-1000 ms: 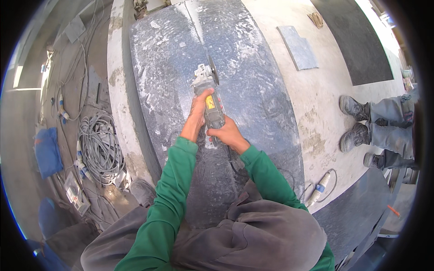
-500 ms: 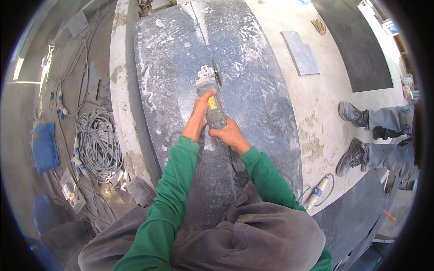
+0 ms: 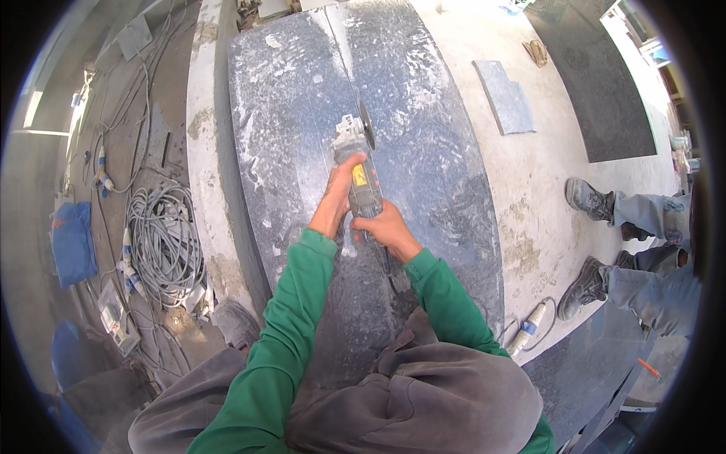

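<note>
Grey angle grinder (image 3: pixel 359 175): slim body with a yellow label and small red spots, ending in a pale, dusty metal head; it is over the middle of the stone slab, head pointing away from the person.
Cutting disc (image 3: pixel 367 125): thin, dark and round, seen nearly edge-on at the head's right side, in line with a fine dark line on the slab; whether it touches is unclear.
Left hand (image 3: pixel 337 195): wrapped around the body behind the head, thumb on top.
Right hand (image 3: pixel 388 228): clasping the rear end.
Stone slab (image 3: pixel 446 204): broad, blue-grey, mottled with chalky white smears.
Notched stone piece (image 3: pixel 505 97): flat, blue-grey, on a stained whitish surface (image 3: pixel 522 197) at right.
Cable coil (image 3: pixel 162 246): tangled grey loops at left.
</note>
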A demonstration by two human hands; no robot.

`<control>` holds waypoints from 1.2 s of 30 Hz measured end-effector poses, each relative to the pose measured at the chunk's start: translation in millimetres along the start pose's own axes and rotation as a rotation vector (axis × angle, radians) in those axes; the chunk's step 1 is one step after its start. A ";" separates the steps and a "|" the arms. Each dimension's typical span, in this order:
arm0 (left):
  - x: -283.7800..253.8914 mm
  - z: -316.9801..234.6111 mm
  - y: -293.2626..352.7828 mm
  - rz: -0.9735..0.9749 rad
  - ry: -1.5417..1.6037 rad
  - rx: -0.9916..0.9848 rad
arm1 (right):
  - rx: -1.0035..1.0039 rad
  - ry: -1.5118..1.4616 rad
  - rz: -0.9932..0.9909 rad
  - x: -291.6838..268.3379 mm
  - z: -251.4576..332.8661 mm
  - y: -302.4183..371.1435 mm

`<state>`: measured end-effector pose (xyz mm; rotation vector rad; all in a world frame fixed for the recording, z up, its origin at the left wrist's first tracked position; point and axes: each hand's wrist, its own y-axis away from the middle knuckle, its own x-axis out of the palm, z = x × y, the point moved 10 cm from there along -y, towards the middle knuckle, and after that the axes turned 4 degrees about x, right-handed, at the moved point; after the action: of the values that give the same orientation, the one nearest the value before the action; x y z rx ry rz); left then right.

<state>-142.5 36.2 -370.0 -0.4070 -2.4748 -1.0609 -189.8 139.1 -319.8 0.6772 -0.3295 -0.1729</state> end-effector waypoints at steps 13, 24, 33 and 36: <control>-3.2 3.6 -5.4 -0.002 0.012 -0.030 | 0.061 0.012 0.002 -0.6 -2.4 -5.2; 0.7 -16.7 -33.9 0.032 -0.048 -0.096 | 0.129 0.010 0.016 5.9 24.7 -24.3; -1.6 -10.9 -26.7 0.038 -0.048 -0.111 | 0.137 0.025 0.006 10.0 26.1 -12.2; 2.7 -5.2 -16.3 0.037 -0.041 -0.099 | 0.128 0.023 -0.007 6.7 18.4 -5.4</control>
<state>-150.3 21.8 -375.5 -0.5066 -2.4473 -1.1739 -190.4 122.5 -308.2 0.8061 -0.3183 -0.1511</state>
